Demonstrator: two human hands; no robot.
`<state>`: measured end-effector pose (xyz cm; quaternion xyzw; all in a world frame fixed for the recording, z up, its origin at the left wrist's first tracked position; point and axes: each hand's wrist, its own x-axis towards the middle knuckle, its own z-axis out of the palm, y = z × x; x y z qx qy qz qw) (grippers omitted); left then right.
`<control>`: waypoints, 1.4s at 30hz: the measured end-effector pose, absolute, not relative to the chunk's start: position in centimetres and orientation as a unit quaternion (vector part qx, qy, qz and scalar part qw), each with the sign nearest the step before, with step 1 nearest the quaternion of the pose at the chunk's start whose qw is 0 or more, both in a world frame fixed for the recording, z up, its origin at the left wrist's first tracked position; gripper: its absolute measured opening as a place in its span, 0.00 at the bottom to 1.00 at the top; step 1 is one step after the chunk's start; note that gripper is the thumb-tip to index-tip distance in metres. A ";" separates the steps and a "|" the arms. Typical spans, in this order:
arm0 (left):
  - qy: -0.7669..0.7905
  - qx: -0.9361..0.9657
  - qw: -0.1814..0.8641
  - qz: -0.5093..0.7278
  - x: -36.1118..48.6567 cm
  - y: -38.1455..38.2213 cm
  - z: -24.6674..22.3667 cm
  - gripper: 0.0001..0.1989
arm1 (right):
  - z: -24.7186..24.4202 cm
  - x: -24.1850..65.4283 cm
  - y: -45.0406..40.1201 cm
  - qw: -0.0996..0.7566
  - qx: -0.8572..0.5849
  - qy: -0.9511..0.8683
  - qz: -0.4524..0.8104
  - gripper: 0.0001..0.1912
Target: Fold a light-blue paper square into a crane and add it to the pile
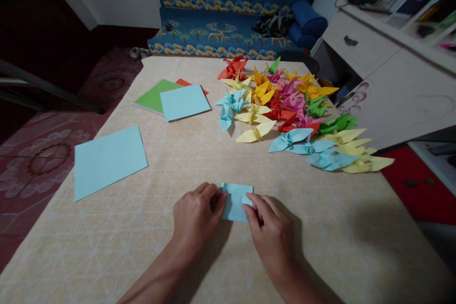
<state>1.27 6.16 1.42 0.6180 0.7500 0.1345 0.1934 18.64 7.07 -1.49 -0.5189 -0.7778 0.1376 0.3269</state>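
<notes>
A small folded sheet of light blue paper [235, 203] lies near the front middle of the table, between my two hands. My left hand [199, 209] is closed on its left edge, thumb and fingers pinching the paper. On the opposite edge, my right hand [270, 223] grips the paper between thumb and fingertips. Toward the left of the table lies a larger flat light blue sheet [109, 162], apart from both hands.
Behind lie another blue sheet [185, 102], a green sheet [156, 95] and a red sheet [183, 82], overlapping. Many folded paper cranes [263, 92] in several colours cover the table's back right. A blue patterned sofa [228, 33] and a white cabinet [399, 80] stand beyond.
</notes>
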 end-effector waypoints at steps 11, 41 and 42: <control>0.748 0.618 0.199 0.137 1.0 6.2 1.3 0.13 | -0.9 18.8 7.2 0.293 -0.518 -0.795 0.114 0.12; 0.747 0.616 0.173 0.182 1.5 5.7 0.4 0.10 | -1.3 18.2 7.2 0.314 -0.515 -0.792 0.097 0.12; 0.747 0.616 0.170 0.183 1.5 5.7 0.4 0.10 | -1.2 18.3 7.2 0.314 -0.515 -0.792 0.097 0.12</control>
